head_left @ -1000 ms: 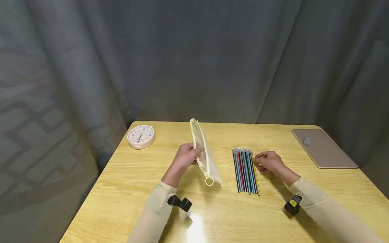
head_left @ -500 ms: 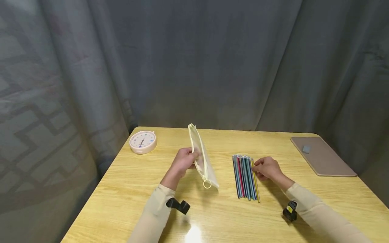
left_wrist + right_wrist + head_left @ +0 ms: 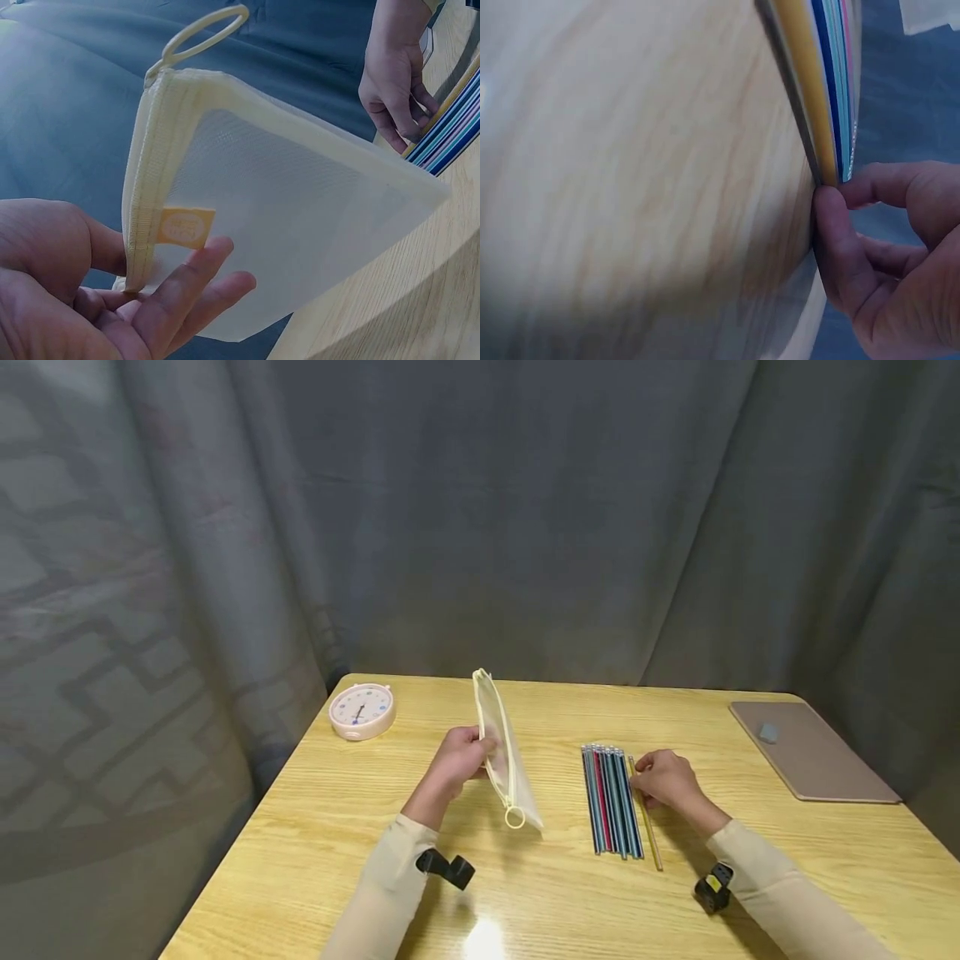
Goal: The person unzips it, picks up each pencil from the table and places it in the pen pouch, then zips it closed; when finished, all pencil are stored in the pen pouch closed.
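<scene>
My left hand holds a cream mesh zip pouch by its zipper edge, raised over the table and tilted. A round zipper ring hangs at its near end; an orange label shows beside the zipper in the left wrist view. To the right, a row of pencils, mostly blue and teal with a red one, lies side by side. My right hand pinches a yellow pencil near its far end, with thumb and fingertips. A narrow gap separates this pencil from the row.
A pale pink clock stands at the table's back left. On the right lies a flat brownish-pink notebook or board with a small blue-grey block on it. Grey curtains hang behind the wooden table.
The yellow pencil has come away from the right side of the row, moving slightly right with my right hand. My left hand keeps its grip on the pouch. The head view has shifted a little.
</scene>
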Demonstrator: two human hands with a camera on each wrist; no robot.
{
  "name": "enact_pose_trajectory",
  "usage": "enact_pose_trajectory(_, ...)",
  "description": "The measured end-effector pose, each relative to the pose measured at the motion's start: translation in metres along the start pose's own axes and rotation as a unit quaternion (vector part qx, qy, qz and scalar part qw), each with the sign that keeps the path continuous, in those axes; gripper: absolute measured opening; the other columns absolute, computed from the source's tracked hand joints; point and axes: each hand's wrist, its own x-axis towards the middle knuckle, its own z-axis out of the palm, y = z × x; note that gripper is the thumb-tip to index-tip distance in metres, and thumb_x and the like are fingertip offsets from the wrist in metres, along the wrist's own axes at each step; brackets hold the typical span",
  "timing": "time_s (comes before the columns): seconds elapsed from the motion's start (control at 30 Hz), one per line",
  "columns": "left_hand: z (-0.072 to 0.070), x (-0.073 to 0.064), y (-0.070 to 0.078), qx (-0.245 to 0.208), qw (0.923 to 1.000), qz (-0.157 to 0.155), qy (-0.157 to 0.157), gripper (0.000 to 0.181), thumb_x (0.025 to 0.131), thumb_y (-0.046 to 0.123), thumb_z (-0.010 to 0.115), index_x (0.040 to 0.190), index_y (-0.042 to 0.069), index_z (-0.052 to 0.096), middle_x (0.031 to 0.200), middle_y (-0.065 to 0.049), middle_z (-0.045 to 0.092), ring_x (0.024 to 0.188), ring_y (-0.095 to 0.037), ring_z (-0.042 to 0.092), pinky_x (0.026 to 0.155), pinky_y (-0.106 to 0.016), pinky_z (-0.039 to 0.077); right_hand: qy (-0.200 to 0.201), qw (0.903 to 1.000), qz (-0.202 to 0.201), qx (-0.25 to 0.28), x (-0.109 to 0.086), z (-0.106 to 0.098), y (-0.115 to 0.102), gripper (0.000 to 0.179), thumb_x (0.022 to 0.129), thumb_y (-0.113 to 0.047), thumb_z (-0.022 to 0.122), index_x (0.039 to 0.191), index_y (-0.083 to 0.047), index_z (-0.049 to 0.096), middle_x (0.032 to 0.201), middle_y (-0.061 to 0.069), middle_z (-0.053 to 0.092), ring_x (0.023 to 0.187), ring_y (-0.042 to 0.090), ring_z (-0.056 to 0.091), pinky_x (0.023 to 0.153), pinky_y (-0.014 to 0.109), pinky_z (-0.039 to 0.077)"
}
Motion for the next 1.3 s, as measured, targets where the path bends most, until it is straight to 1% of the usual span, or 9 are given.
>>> enact_pose_trajectory(0.13,0.002,0.0,-0.001,0.001,1.0,-0.002,-0.004,0.024,0.102,0.005,0.055,0.11,-0.014,0.068,0.086,-0.009,0.064,0.073,-0.016,0.068,0.077,-0.04,0.066,-0.014,0.9995,0.015,0.026,-0.001,-0.002,0.005,0.032,0.088,-0.004,0.066,0.111,0.018,0.063,0.074,0.012,0.068,0.056,0.015,0.067,0.051,0.032,0.062)
enact_pose_trajectory(0.23,0.004,0.001,-0.002,0.0,0.9999,-0.002,-0.011,0.024,0.102,0.005,0.056,0.112,-0.014,0.068,0.09,-0.013,0.067,0.075,-0.017,0.069,0.076,-0.039,0.066,-0.028,0.9963,0.03,0.075,0.0,-0.007,0.009,0.034,0.091,-0.005,0.063,0.115,0.019,0.06,0.071,0.011,0.064,0.059,0.015,0.065,0.053,0.032,0.062)
enact_pose_trajectory(0.4,0.006,0.002,-0.004,0.003,0.9999,0.001,-0.017,0.026,0.1,0.005,0.056,0.114,-0.014,0.068,0.096,-0.019,0.07,0.081,-0.022,0.072,0.076,-0.04,0.066,-0.042,0.9797,0.052,0.189,0.0,-0.016,0.005,0.042,0.095,-0.006,0.058,0.127,0.021,0.051,0.074,0.004,0.061,0.062,0.011,0.061,0.057,0.027,0.061)
enact_pose_trajectory(0.57,0.008,0.001,-0.003,0.005,0.9998,-0.002,-0.021,0.028,0.101,0.007,0.056,0.115,-0.014,0.067,0.098,-0.02,0.072,0.082,-0.022,0.072,0.075,-0.038,0.066,-0.041,0.9627,0.052,0.262,-0.001,-0.022,-0.014,0.048,0.1,-0.009,0.058,0.139,0.017,0.045,0.088,-0.002,0.063,0.068,0.006,0.063,0.063,0.025,0.063)
enact_pose_trajectory(0.67,0.01,0.001,-0.004,0.005,0.9998,-0.005,-0.02,0.028,0.1,0.007,0.056,0.114,-0.014,0.068,0.097,-0.02,0.072,0.08,-0.022,0.072,0.074,-0.039,0.066,-0.039,0.9553,0.035,0.291,-0.001,-0.022,-0.026,0.053,0.102,-0.01,0.06,0.144,0.015,0.041,0.094,-0.003,0.065,0.072,0.005,0.064,0.065,0.025,0.063)
enact_pose_trajectory(0.83,0.015,0.001,-0.005,0.006,0.9998,-0.002,-0.016,0.027,0.1,0.005,0.057,0.115,-0.014,0.068,0.095,-0.018,0.071,0.078,-0.021,0.071,0.073,-0.039,0.066,-0.036,0.9401,-0.006,0.339,-0.007,-0.02,-0.05,0.053,0.102,-0.004,0.058,0.146,0.017,0.037,0.091,-0.011,0.067,0.075,0.004,0.064,0.065,0.021,0.062)
enact_pose_trajectory(0.97,0.018,0.001,-0.003,0.011,0.9998,0.001,-0.019,0.028,0.099,0.006,0.056,0.116,-0.014,0.068,0.095,-0.019,0.07,0.077,-0.021,0.071,0.072,-0.039,0.066,-0.022,0.9237,-0.04,0.381,-0.013,-0.023,-0.068,0.053,0.102,0.001,0.056,0.148,0.015,0.034,0.09,-0.013,0.07,0.076,0.003,0.066,0.064,0.021,0.062)
enact_pose_trajectory(1.1,0.017,0.0,0.001,0.017,0.9996,0.004,-0.021,0.03,0.1,0.007,0.056,0.119,-0.013,0.067,0.098,-0.02,0.071,0.078,-0.022,0.07,0.074,-0.04,0.066,-0.001,0.9074,-0.075,0.414,-0.021,-0.023,-0.086,0.06,0.1,0.006,0.056,0.154,0.008,0.03,0.09,-0.013,0.071,0.076,0.003,0.069,0.063,0.022,0.063)
enact_pose_trajectory(1.3,0.014,-0.004,0.002,0.022,0.9996,0.003,-0.02,0.03,0.101,0.006,0.055,0.12,-0.014,0.067,0.099,-0.021,0.07,0.078,-0.021,0.07,0.075,-0.042,0.066,0.016,0.8834,-0.097,0.458,-0.029,-0.011,-0.114,0.067,0.098,0.011,0.056,0.158,0.0,0.03,0.089,-0.01,0.07,0.075,0.004,0.069,0.062,0.023,0.063)
